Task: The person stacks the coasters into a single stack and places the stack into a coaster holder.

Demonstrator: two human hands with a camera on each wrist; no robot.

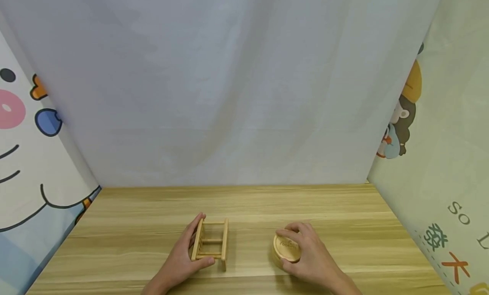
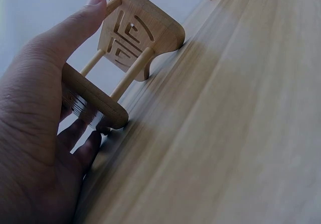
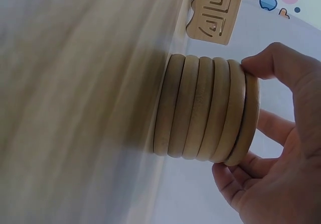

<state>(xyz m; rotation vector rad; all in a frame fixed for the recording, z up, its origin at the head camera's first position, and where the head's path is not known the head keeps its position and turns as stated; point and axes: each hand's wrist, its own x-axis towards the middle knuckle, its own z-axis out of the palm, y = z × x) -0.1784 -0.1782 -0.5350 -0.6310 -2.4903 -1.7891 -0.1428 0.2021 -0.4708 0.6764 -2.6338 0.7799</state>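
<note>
A small wooden rack (image 1: 225, 244), with two side panels joined by round rods, stands on the table left of centre. My left hand (image 1: 178, 257) grips it, the thumb at the near side and the fingers around the left panel. The left wrist view shows cut-out slots in its far panel (image 2: 140, 30). To the right is a stack of several round wooden coasters (image 3: 200, 108). My right hand (image 1: 311, 259) holds the top coaster (image 1: 287, 249) by its rim, between thumb and fingers. That coaster bears engraved lettering, too small to read, and sits on the stack slightly tilted.
Both things stand on a wood-grain table (image 1: 244, 206). A pale grey curtain (image 1: 229, 95) hangs behind its back edge. Printed cloths with cartoon figures flank the table at the left (image 1: 26, 172) and the right (image 1: 439, 138).
</note>
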